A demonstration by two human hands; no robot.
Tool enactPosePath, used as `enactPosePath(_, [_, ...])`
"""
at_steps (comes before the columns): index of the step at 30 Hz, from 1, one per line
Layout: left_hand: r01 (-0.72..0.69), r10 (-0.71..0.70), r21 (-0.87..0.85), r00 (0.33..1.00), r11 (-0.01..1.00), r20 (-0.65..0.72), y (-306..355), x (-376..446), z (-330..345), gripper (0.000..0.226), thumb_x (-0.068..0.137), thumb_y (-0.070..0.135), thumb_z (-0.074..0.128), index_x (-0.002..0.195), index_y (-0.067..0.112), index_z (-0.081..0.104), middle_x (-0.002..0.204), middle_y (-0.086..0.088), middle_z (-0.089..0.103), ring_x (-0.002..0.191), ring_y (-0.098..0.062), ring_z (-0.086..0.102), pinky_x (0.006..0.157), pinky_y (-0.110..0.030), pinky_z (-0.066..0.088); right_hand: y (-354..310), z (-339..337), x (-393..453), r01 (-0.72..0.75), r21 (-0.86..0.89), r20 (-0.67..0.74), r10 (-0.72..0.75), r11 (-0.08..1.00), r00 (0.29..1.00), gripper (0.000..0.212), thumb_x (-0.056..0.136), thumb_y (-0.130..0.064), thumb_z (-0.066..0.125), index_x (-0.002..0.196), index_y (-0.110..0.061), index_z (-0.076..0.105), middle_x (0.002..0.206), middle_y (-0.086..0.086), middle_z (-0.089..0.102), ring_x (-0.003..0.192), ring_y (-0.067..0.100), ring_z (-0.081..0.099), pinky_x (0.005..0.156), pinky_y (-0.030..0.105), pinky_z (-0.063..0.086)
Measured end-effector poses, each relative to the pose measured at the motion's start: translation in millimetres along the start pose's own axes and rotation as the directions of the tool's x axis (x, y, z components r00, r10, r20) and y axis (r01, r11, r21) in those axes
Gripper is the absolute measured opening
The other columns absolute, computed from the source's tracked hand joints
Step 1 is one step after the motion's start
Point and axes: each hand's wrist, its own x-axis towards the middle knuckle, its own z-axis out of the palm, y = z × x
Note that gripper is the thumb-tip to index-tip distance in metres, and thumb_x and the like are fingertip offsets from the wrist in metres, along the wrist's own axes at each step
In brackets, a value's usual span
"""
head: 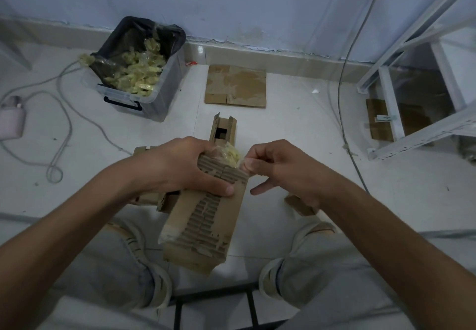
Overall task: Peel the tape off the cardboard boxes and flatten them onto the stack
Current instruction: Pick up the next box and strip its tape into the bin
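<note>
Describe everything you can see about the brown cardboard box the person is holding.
The brown cardboard box is long and narrow, held tilted over the white floor between the person's knees. Its upper face is badly torn, with the outer paper stripped so the ribbed corrugated layer shows. The left hand grips its far end, thumb across the top. The right hand pinches a crumpled wad of yellowish clear tape that clings to that far end.

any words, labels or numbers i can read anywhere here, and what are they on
None can be read.
White label on the cardboard under the shelf frame: too small and blurred.
Red-and-white scrap by the baseboard: blurred.
Dark marks on the box under the left hand: unreadable.
</note>
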Motion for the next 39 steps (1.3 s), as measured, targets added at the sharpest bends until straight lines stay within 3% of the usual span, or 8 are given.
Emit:
enactPosePath(8, [-0.125, 0.159, -0.149, 0.955, 0.981, 0.252, 1.7, -16.3, -10.6, 0.038, 0.069, 0.038, 0.090, 0.099, 0.022, 0.074, 0.092, 0.001, 0.077, 0.082, -0.016, 0.075, 0.070, -0.027, 0.058, -6.1, -11.2, -8.8, -0.131, 0.185, 0.422, 0.041, 0.974, 0.905, 0.042, 0.105, -0.017, 0.058, 0.129, 0.018, 0.058, 0.135, 0.028, 0.062, 0.115, 0.022, 0.064, 0.085, 0.034, 0.062])
enactPosePath(14, [-0.217, 0.249, -0.130, 0.906, 0.968, 0.341, -2.8, -21.1, -15.8, 0.052, 0.067, 0.053, 0.090, 0.106, 0.024, 0.074, 0.103, -0.003, 0.074, 0.093, -0.025, 0.074, 0.083, -0.049, 0.060, -2.9, -3.6, -12.0, -0.244, 0.230, 0.583, 0.067, 0.942, 0.809, 0.036, 0.100, -0.018, 0.056, 0.127, 0.004, 0.065, 0.126, 0.013, 0.067, 0.110, 0.019, 0.065, 0.086, 0.036, 0.062])
enactPosePath(17, [-0.231, 0.253, -0.105, 0.896, 0.967, 0.364, 0.5, -23.5, -17.2, 0.053, 0.068, 0.054, 0.090, 0.107, 0.023, 0.074, 0.102, -0.003, 0.073, 0.090, -0.023, 0.074, 0.079, -0.043, 0.062, -4.4, -2.9, -12.3, -0.231, 0.154, 0.614, 0.089, 0.961, 0.784, 0.029, 0.100, -0.021, 0.055, 0.120, -0.007, 0.071, 0.123, 0.013, 0.066, 0.108, 0.024, 0.062, 0.082, 0.036, 0.060])
enactPosePath(21, [-0.226, 0.206, 0.008, 0.900, 0.974, 0.385, 4.8, -22.5, -14.3, 0.042, 0.069, 0.052, 0.087, 0.101, 0.027, 0.074, 0.094, 0.005, 0.075, 0.084, -0.013, 0.074, 0.073, -0.025, 0.059, -7.5, 1.2, -13.2, -0.191, -0.053, 0.542, 0.189, 0.980, 0.819, 0.034, 0.102, -0.026, 0.054, 0.119, -0.004, 0.073, 0.109, 0.013, 0.068, 0.097, 0.021, 0.066, 0.078, 0.033, 0.059])
enactPosePath(27, [-0.144, 0.135, 0.029, 0.969, 0.989, 0.209, 0.7, -24.2, -19.9, 0.050, 0.062, 0.057, 0.086, 0.099, 0.027, 0.073, 0.090, 0.012, 0.077, 0.080, -0.008, 0.075, 0.072, -0.028, 0.061, -18.4, -3.6, -13.2, -0.062, 0.146, 0.277, 0.020, 0.987, 0.961, 0.034, 0.107, -0.033, 0.050, 0.104, -0.006, 0.070, 0.109, 0.015, 0.075, 0.097, 0.023, 0.072, 0.074, 0.032, 0.056])
enactPosePath(30, [-0.142, 0.132, 0.045, 0.977, 0.989, 0.167, 1.1, -21.4, -11.6, 0.050, 0.061, 0.062, 0.085, 0.098, 0.030, 0.071, 0.090, 0.016, 0.076, 0.080, -0.004, 0.074, 0.071, -0.027, 0.059, -12.0, 3.7, -9.4, -0.003, 0.025, 0.145, -0.001, 1.000, 0.989, 0.034, 0.101, -0.046, 0.060, 0.105, -0.014, 0.070, 0.104, 0.007, 0.076, 0.089, 0.016, 0.071, 0.072, 0.032, 0.056])
enactPosePath(35, [-0.133, 0.117, 0.105, 0.982, 0.986, 0.150, 1.8, -14.6, -3.2, 0.037, 0.068, 0.061, 0.083, 0.093, 0.038, 0.067, 0.086, 0.027, 0.072, 0.077, 0.006, 0.069, 0.058, -0.010, 0.046, -2.8, 17.9, -1.2, 0.199, -0.100, 0.030, -0.197, 0.975, 0.980, 0.015, 0.100, -0.032, 0.068, 0.105, -0.021, 0.077, 0.092, -0.002, 0.075, 0.081, 0.014, 0.069, 0.065, 0.023, 0.052])
enactPosePath(39, [-0.173, 0.177, -0.059, 0.981, 0.983, 0.075, 1.0, -11.3, 2.8, 0.032, 0.073, 0.050, 0.085, 0.093, 0.035, 0.066, 0.086, 0.019, 0.073, 0.077, 0.000, 0.069, 0.060, -0.012, 0.048, 0.8, 17.5, 0.3, 0.310, -0.127, -0.166, -0.328, 0.942, 0.930, 0.012, 0.101, -0.015, 0.067, 0.099, -0.014, 0.079, 0.084, -0.006, 0.075, 0.070, 0.002, 0.067, 0.058, 0.012, 0.048])
